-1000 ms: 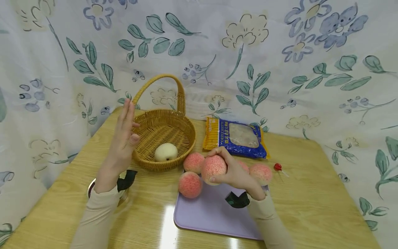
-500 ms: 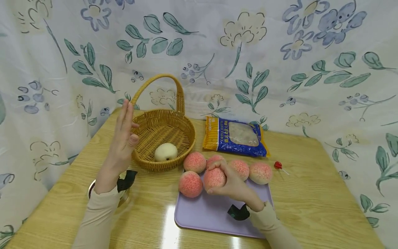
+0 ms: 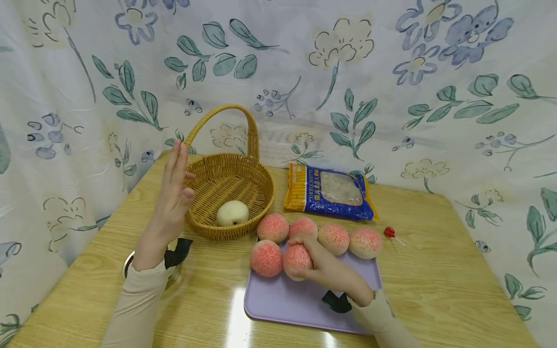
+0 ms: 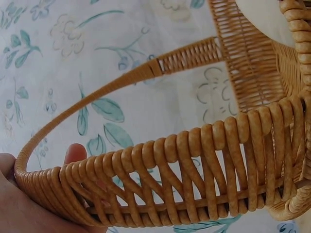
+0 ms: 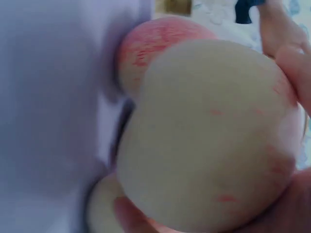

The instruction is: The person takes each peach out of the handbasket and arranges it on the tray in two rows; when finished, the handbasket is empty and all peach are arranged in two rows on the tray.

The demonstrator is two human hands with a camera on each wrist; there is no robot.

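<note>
My right hand (image 3: 319,263) grips a pink-speckled peach (image 3: 297,258) low over the lilac tray (image 3: 283,302). In the right wrist view this peach (image 5: 209,136) turns its pale side to the camera, with fingers around its edge. Several more peaches lie along the tray's back, and another peach (image 3: 266,258) is just left of the held one. My left hand (image 3: 169,198) is raised at the left side of the wicker basket (image 3: 204,231), fingers mostly straight. The left wrist view has the basket's handle (image 4: 146,155) lying across that hand. A cream-coloured round fruit (image 3: 232,212) sits inside the basket.
A blue and yellow bag of orecchiette (image 3: 332,191) lies behind the peaches. To their right is a red lollipop (image 3: 389,232). A round container (image 3: 174,275) is partly hidden by my left forearm. A flowered cloth (image 3: 278,72) hangs behind the wooden table (image 3: 435,270).
My right hand has brought the peach down and toward the front of the tray, uncovering a peach in the back row. My left hand and the basket have stayed put.
</note>
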